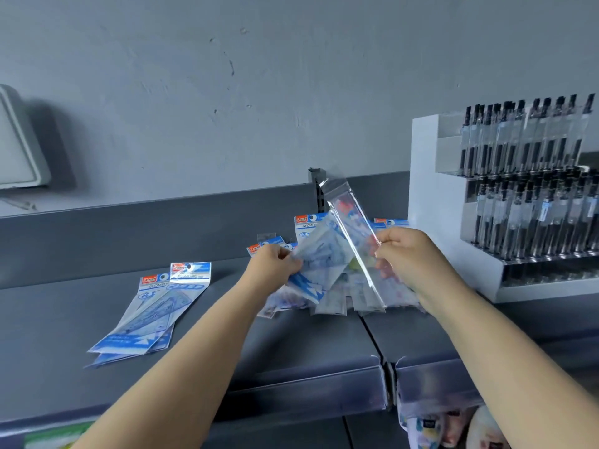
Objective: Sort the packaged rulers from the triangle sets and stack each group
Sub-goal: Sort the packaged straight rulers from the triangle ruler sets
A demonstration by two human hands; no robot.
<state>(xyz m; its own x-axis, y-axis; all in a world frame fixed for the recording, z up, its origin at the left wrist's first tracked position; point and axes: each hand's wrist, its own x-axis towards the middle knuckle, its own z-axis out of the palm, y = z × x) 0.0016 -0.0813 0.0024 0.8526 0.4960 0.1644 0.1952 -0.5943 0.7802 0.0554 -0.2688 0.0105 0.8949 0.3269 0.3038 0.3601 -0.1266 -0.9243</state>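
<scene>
Nearest the camera, 2 bare forearms reach out over a grey shelf (194, 319), whose front lip carries a clear price strip. Below that lip, at the lower right, some patterned goods (453, 429) show, too blurred to name. On the shelf to the left lies a stack (152, 312) of blue triangle sets, fanned a little, with red and blue header cards at the far end; it sits well apart from the hands. Further in, the left hand (275, 267) pinches a blue triangle set (319, 270) by its near edge and holds it tilted above the shelf. The right hand (408, 257) grips a narrow clear ruler pack (353, 234), which slants up and to the left, its top rising past the shelf's back rail. The 2 packs cross between the hands, and both look blurred. Beneath and behind them is a mixed pile (343, 296) of packs lying on the shelf; more blue header cards stand up at its far side. To the right, just beside the pile, a white tiered rack (431, 202) holds rows of black pens (525, 157) in clear sleeves. At the back is a grey wall (227, 92), with a pale box (19, 147) mounted at the far left.
</scene>
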